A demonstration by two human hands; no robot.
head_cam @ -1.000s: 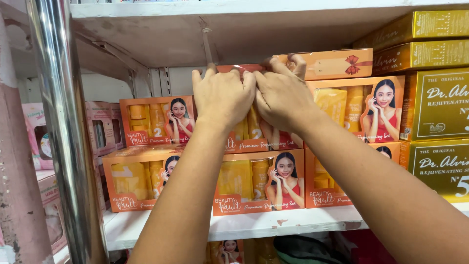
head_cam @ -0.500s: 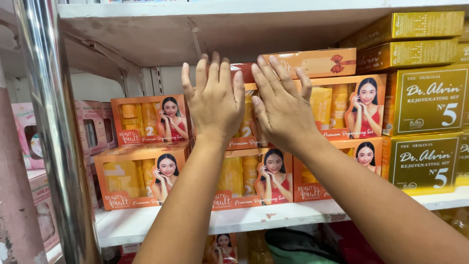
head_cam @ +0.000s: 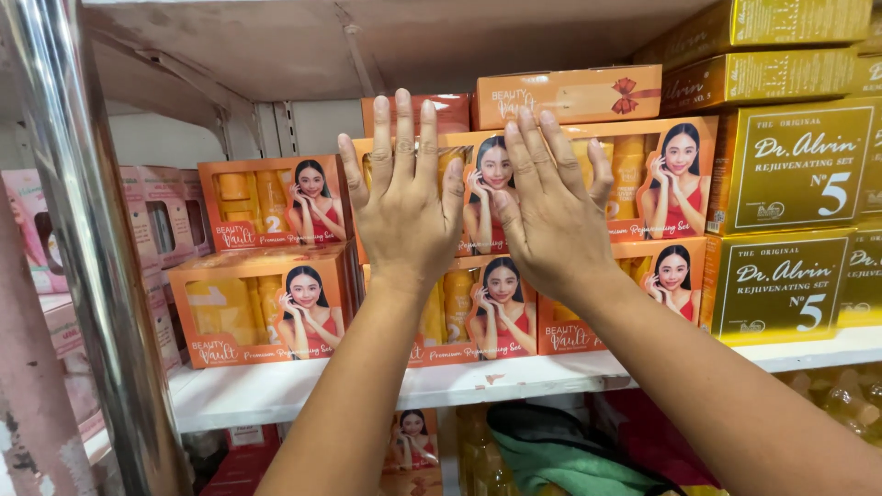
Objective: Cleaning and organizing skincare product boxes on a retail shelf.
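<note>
Head view: orange boxes (head_cam: 478,207) behind hands (head_cam: 404,207).

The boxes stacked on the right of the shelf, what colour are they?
Gold boxes, seen in the head view, beside the orange boxes.

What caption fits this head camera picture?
Left hand and right hand press flat on orange boxes stacked on a white shelf.

Both hands are raised flat, fingers spread, against a stack of orange boxes (head_cam: 478,197) on a white shelf (head_cam: 276,390): left hand (head_cam: 404,207), right hand (head_cam: 551,211). Gold boxes (head_cam: 795,220) stand just beside; a chrome pole (head_cam: 87,248) rises left.
</note>
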